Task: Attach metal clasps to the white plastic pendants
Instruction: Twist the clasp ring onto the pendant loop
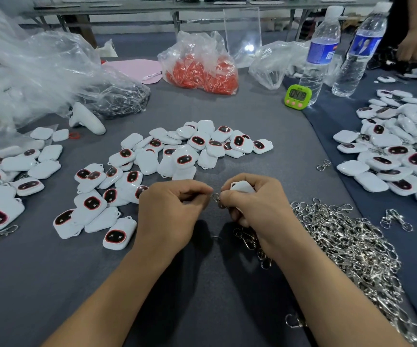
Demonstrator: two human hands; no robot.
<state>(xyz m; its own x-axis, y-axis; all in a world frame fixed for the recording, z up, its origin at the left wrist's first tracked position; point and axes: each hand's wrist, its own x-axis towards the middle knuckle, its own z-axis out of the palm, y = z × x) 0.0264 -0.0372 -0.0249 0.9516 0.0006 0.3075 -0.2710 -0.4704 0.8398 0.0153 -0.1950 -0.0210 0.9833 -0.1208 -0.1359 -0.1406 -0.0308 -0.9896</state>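
My right hand [255,204] grips a white plastic pendant [243,186], whose top shows above the curled fingers. My left hand [175,209] pinches a small metal clasp [215,197] between thumb and forefinger, and the clasp sits right at the pendant's edge between the two hands. Several loose white pendants [177,151] with dark red-rimmed faces lie on the grey table beyond my hands. A heap of silver clasps [347,244] spreads to the right of my right wrist.
More pendants lie at the left [15,186] and right [392,156]. A bag of red parts [200,73], clear plastic bags [40,71], a green timer [298,96] and two water bottles [320,53] stand at the back. Another person's hand [413,47] is at the far right.
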